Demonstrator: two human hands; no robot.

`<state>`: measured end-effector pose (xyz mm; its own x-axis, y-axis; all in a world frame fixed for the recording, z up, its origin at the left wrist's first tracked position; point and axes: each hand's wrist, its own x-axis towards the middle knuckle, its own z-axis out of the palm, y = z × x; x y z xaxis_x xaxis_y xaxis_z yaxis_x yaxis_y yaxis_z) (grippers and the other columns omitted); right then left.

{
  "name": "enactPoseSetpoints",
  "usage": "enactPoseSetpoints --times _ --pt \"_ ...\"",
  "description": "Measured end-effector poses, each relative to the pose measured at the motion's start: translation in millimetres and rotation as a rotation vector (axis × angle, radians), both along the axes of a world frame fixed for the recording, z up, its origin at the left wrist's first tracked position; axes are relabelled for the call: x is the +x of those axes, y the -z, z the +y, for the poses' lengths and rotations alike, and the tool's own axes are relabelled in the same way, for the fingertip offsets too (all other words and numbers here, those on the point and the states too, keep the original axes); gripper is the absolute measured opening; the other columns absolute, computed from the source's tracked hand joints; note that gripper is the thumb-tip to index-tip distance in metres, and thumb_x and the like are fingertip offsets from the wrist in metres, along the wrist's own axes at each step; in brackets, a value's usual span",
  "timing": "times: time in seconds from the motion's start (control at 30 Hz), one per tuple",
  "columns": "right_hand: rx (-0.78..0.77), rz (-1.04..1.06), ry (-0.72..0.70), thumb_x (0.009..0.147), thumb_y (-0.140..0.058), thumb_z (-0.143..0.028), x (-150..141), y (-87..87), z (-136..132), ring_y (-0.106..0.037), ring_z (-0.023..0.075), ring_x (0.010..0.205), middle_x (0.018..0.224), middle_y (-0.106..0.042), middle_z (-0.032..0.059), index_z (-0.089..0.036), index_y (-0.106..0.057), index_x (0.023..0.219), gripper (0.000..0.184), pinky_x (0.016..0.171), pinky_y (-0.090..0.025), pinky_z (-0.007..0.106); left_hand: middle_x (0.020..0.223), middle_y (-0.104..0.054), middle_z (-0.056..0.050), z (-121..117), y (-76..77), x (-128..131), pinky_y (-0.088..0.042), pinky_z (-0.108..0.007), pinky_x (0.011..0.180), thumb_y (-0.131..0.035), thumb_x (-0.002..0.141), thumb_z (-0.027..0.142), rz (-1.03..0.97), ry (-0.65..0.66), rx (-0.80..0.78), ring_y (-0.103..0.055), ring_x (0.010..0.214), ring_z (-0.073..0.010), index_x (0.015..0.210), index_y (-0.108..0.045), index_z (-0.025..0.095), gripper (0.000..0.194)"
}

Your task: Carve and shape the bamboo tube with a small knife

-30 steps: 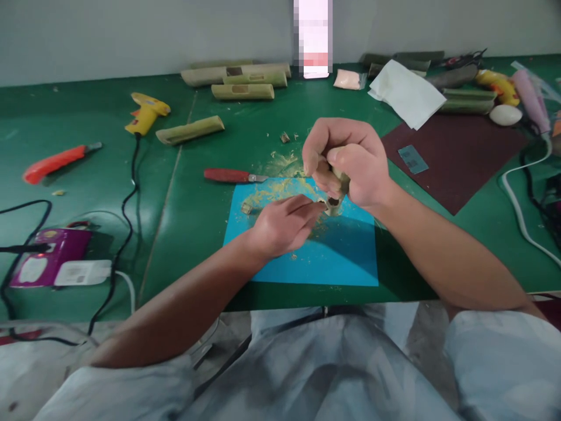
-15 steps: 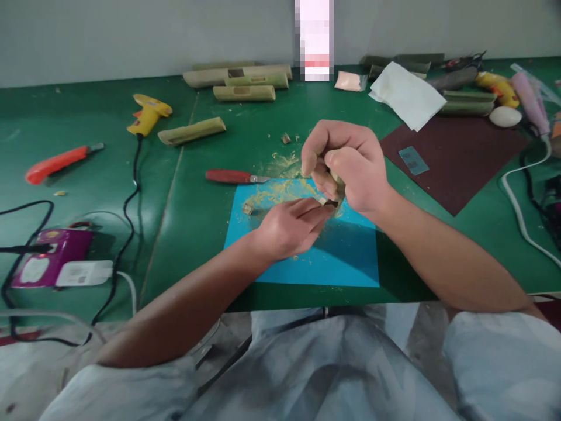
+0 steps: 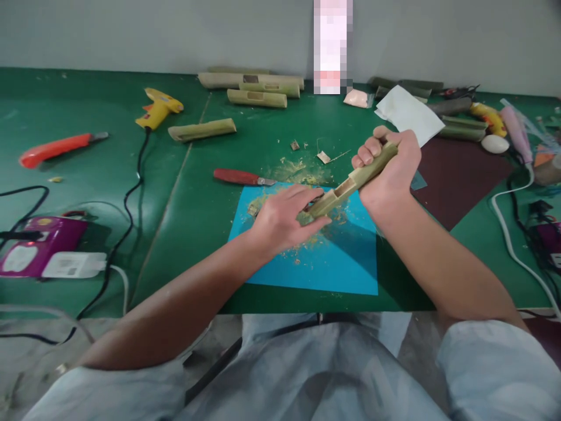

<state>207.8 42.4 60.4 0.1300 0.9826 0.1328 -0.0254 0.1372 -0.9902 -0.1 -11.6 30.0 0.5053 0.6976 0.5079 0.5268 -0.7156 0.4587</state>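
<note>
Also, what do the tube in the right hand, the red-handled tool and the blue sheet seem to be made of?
Tube: bamboo, it seems; dull green-tan, hollow at the opening. Red-handled tool: metal tip, judging by its grey shine; smooth handle, plastic or painted wood, unclear which. Blue sheet: matte, thin, straight-edged; perhaps paper.

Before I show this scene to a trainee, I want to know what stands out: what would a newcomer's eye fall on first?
Probably the notched bamboo tube, slanting from the right hand down to the left hand above the bright blue sheet. Next, the red-handled knife at the sheet's far left corner and the yellow gun-shaped tool farther back on the left.
</note>
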Motion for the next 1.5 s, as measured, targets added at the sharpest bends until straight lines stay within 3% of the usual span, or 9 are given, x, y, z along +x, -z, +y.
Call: enactPoseSetpoints --times 0.17,0.3,0.4,0.5,0.7,1.0,1.13,1.27,1.5 --pt "-0.065 -0.024 0.097 0.081 -0.048 -0.056 14 20.0 16 -0.061 0.0249 0.088 0.084 -0.058 0.0046 -0.029 -0.049 0.087 0.028 0.073 -0.05 0.039 0.089 -0.072 -0.005 11 9.1 -6 -0.053 -0.028 0.072 -0.071 0.089 0.036 -0.075 -0.033 -0.016 -0.063 0.072 -0.0144 0.112 -0.07 0.016 0.031" --pt "-0.01 0.126 0.329 0.071 -0.055 -0.028 22 5.9 13 -0.061 0.0176 0.09 0.102 -0.061 0.0041 -0.024 -0.058 0.088 0.018 0.075 -0.049 0.031 0.097 -0.075 -0.008 22 14.3 -14 -0.055 -0.03 0.076 -0.072 0.087 0.041 -0.092 -0.042 -0.029 -0.067 0.076 -0.0159 0.112 -0.072 0.017 0.035" --pt "0.15 -0.063 0.273 0.074 -0.058 -0.026 27 -11.3 3 -0.059 0.0167 0.086 0.094 -0.061 0.0021 -0.024 -0.062 0.082 0.009 0.078 -0.048 0.032 0.1 -0.076 -0.008 26 13.1 -19 -0.056 -0.03 0.077 -0.072 0.087 0.042 -0.032 -0.017 -0.063 -0.069 0.078 -0.0169 0.113 -0.072 0.018 0.036" --pt "0.091 -0.447 0.017 0.08 -0.062 -0.033 30 -20.1 -13 -0.061 0.02 0.088 0.09 -0.066 0.0021 -0.023 -0.065 0.086 0.012 0.083 -0.049 0.038 0.1 -0.076 -0.007 29 9.6 -24 -0.057 -0.03 0.076 -0.069 0.087 0.041 0.03 0.001 -0.083 -0.07 0.08 -0.0181 0.114 -0.072 0.018 0.035" --pt "0.106 -1.016 -0.266 0.081 -0.069 -0.046 30 -8.0 -49 -0.062 0.0266 0.09 0.098 -0.067 0.0086 -0.023 -0.067 0.094 0.027 0.08 -0.049 0.042 0.103 -0.074 -0.009 42 7.1 -37 -0.056 -0.031 0.079 -0.07 0.087 0.041 0.047 0.083 -0.126 -0.07 0.084 -0.0186 0.118 -0.072 0.017 0.039" --pt "0.121 -1.197 -0.1 0.082 -0.065 -0.06 42 3.8 -67 -0.047 0.0389 0.137 0.147 -0.051 0.0189 -0.02 -0.05 0.142 0.073 0.111 -0.04 0.056 0.1 -0.075 -0.005 58 -11.0 -70 -0.057 -0.03 0.074 -0.07 0.086 0.049 0.074 -0.052 -0.101 -0.066 0.074 -0.0153 0.113 -0.074 0.021 0.04" --pt "-0.042 -1.421 -0.286 0.072 -0.07 -0.072 36 13.8 -75 -0.031 0.0483 0.147 0.159 -0.038 0.0239 -0.017 -0.04 0.152 0.102 0.114 -0.031 0.068 0.096 -0.075 -0.004 71 -6.0 -88 -0.058 -0.031 0.069 -0.077 0.081 0.054 -0.01 -0.178 -0.085 -0.064 0.071 -0.0141 0.113 -0.074 0.02 0.047" --pt "-0.072 -1.45 -0.518 0.07 -0.066 -0.078 24 17.8 -85 -0.025 0.0457 0.151 0.164 -0.031 0.0211 -0.016 -0.037 0.156 0.11 0.118 -0.029 0.064 0.104 -0.073 -0.002 74 -2.6 -92 -0.058 -0.033 0.078 -0.076 0.083 0.052 -0.034 -0.266 -0.123 -0.065 0.082 -0.016 0.115 -0.072 0.019 0.046" --pt "-0.125 -1.49 -0.579 0.072 -0.071 -0.069 22 20.5 -88 -0.017 0.0433 0.154 0.168 -0.019 0.02 -0.012 -0.029 0.16 0.113 0.123 -0.023 0.059 0.106 -0.075 0.0 65 -9.5 -80 -0.058 -0.032 0.086 -0.078 0.083 0.044 -0.056 -0.318 -0.054 -0.067 0.091 -0.0163 0.115 -0.073 0.018 0.042"
